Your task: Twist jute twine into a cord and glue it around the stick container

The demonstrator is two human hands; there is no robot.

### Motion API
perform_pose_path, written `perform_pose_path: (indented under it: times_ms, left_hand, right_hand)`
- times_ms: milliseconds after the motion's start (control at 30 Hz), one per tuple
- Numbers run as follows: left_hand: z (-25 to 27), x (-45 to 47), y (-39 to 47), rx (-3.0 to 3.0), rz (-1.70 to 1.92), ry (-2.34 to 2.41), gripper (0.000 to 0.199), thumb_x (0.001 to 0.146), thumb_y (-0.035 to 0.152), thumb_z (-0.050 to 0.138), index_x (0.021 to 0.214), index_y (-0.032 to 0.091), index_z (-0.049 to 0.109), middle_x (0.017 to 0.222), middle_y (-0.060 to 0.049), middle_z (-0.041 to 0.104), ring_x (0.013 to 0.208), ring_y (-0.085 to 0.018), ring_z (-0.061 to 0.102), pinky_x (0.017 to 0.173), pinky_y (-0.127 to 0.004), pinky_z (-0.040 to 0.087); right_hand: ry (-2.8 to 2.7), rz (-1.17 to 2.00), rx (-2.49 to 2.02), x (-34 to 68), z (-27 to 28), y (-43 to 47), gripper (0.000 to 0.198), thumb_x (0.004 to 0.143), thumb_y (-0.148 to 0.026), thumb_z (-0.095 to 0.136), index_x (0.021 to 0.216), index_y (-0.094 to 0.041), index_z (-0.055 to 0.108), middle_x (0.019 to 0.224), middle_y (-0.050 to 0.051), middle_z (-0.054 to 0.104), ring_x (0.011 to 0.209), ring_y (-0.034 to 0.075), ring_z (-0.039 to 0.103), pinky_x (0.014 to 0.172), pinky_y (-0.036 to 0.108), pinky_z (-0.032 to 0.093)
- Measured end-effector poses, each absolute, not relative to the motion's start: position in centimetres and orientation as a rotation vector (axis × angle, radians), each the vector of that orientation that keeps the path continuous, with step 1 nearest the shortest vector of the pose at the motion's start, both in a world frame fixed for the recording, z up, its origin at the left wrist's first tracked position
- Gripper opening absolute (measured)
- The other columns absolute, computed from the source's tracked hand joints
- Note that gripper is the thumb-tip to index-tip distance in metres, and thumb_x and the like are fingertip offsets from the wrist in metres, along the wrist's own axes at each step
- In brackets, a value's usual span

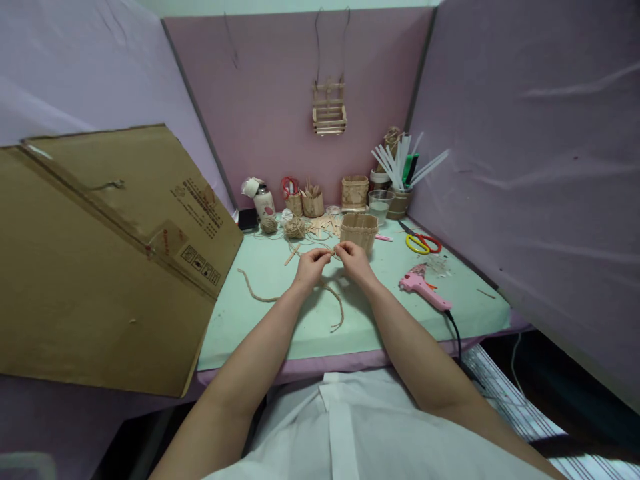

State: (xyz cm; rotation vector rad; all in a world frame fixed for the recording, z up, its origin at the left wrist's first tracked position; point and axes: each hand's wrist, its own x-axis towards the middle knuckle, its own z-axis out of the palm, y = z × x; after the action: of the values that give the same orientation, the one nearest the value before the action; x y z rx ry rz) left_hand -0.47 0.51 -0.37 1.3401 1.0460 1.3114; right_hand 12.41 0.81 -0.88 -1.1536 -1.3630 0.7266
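Observation:
My left hand and my right hand are close together over the middle of the table, fingertips nearly meeting. Both are closed in a pinch on a thin strand of twine, mostly hidden by the fingers. Just behind my right hand stands a basket made of wooden sticks. A thicker piece of braided cord lies curved on the table, passing beneath my left wrist and reappearing as a cord end between my forearms. A ball of twine sits behind my left hand, with loose strands around it.
A pink glue gun and scissors lie at the right. Along the back are a plastic cup, a second stick basket, a pot of glue sticks and a bottle. A cardboard sheet leans at the left.

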Motion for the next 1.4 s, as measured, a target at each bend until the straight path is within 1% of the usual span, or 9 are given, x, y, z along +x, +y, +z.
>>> perform_pose_path:
  times_ms: [167,333,433,500,667,833,1033,1200,1400]
  left_hand:
    - [-0.5,-0.4,0.5,1.342,1.330,1.081,0.011,0.069,0.025,0.064,0.073,0.016,0.068,0.064,0.000,0.061,0.063,-0.011,0.053,0.064,-0.025,0.042]
    - [-1.1,-0.4,0.8,1.408,1.331,1.052,0.013,0.070,0.027,0.064,0.072,0.015,0.067,0.066,0.000,0.062,0.065,-0.011,0.054,0.066,-0.025,0.042]
    - [-1.2,-0.4,0.9,1.444,1.377,1.072,0.014,0.070,0.028,0.066,0.074,0.015,0.066,0.069,-0.001,0.063,0.067,-0.012,0.055,0.067,-0.025,0.043]
    - [-1.2,-0.4,0.8,1.468,1.428,1.095,0.014,0.069,0.027,0.067,0.075,0.015,0.066,0.070,-0.001,0.064,0.067,-0.012,0.055,0.067,-0.025,0.044]
    - [-0.9,-0.5,0.8,1.503,1.484,1.112,0.013,0.070,0.027,0.065,0.073,0.015,0.065,0.068,-0.001,0.063,0.065,-0.012,0.055,0.064,-0.025,0.045]
    - [-0.8,-0.5,0.7,1.468,1.495,1.156,0.012,0.068,0.026,0.065,0.072,0.015,0.064,0.067,-0.001,0.064,0.064,-0.013,0.056,0.063,-0.025,0.045]
    - [-0.9,-0.5,0.6,1.538,1.492,1.180,0.010,0.070,0.025,0.062,0.071,0.016,0.065,0.066,-0.001,0.063,0.063,-0.013,0.055,0.063,-0.025,0.043]
    - [-0.8,-0.5,0.7,1.514,1.507,1.186,0.007,0.069,0.022,0.062,0.070,0.016,0.066,0.066,-0.001,0.063,0.064,-0.013,0.055,0.065,-0.025,0.043]
    - [-1.1,-0.3,1.0,1.350,1.476,1.136,0.007,0.064,0.021,0.064,0.068,0.015,0.064,0.065,0.000,0.061,0.065,-0.012,0.053,0.065,-0.025,0.042]
  right_hand:
    - [-1.283,0.932,-1.137,12.3,-0.6,0.6,0.024,0.072,-0.042,0.055,0.069,-0.018,0.061,0.068,0.001,0.060,0.062,0.013,0.048,0.053,0.024,0.035]
    - [-1.224,1.035,-1.087,12.3,-0.6,0.5,0.024,0.069,-0.043,0.060,0.070,-0.018,0.060,0.063,-0.002,0.054,0.057,0.011,0.043,0.049,0.022,0.032]
    - [-1.256,0.968,-1.080,12.2,-0.5,0.4,0.025,0.070,-0.043,0.060,0.068,-0.018,0.059,0.061,-0.002,0.052,0.057,0.011,0.043,0.052,0.023,0.034]
    - [-1.289,0.880,-1.082,12.1,-0.5,0.4,0.025,0.071,-0.043,0.060,0.068,-0.018,0.060,0.062,-0.002,0.055,0.060,0.012,0.046,0.055,0.025,0.037]
    - [-1.355,0.761,-1.060,12.0,-0.8,0.5,0.024,0.074,-0.041,0.059,0.075,-0.017,0.065,0.075,0.003,0.065,0.071,0.017,0.056,0.069,0.030,0.043]
    - [-1.421,0.632,-1.076,12.1,-1.2,0.7,0.021,0.078,-0.035,0.057,0.079,-0.018,0.069,0.086,0.006,0.069,0.083,0.020,0.061,0.077,0.033,0.046]
    - [-1.490,0.523,-1.099,12.0,-1.3,0.6,0.018,0.079,-0.030,0.057,0.077,-0.019,0.071,0.084,0.006,0.070,0.081,0.020,0.062,0.077,0.033,0.047]
    - [-1.462,0.555,-1.080,11.9,-1.5,0.8,0.019,0.078,-0.032,0.057,0.077,-0.018,0.070,0.084,0.006,0.070,0.080,0.020,0.062,0.076,0.033,0.047]
    - [-1.420,0.602,-1.076,11.7,-1.5,0.9,0.017,0.075,-0.031,0.056,0.075,-0.017,0.066,0.079,0.004,0.068,0.075,0.018,0.059,0.072,0.031,0.046]
